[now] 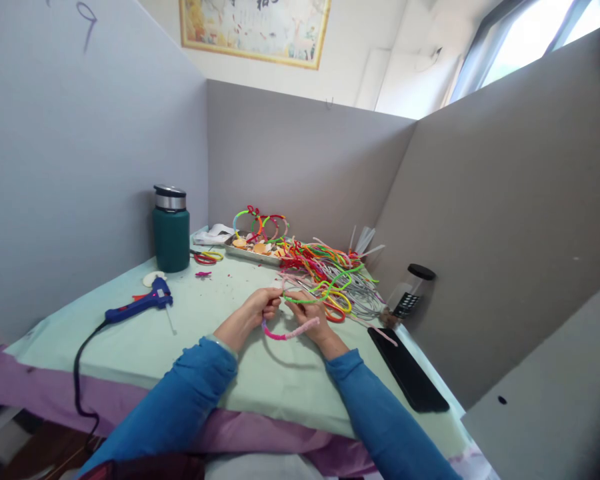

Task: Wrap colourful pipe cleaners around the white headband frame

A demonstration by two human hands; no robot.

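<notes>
Near the middle of the table, my left hand [261,307] is closed in a pinch on a fuzzy stem [279,336], which curves below it in purple, magenta and pale pink. Close beside it, my right hand [310,315] has its fingers bent around a green fuzzy stem [305,301] that loops up toward the pile. The two sets of fingertips nearly meet. Just beyond my right hand lie scissors with orange handles [336,313] and a heap of colourful fuzzy stems [325,263].
A blue glue gun [140,305] with a black cord and a green bottle [171,233] stand left. A metal tray [255,256] holds small pieces and stem rings. A black phone [410,373] and a clear jar [411,293] are right. Grey partitions [300,153] surround the table.
</notes>
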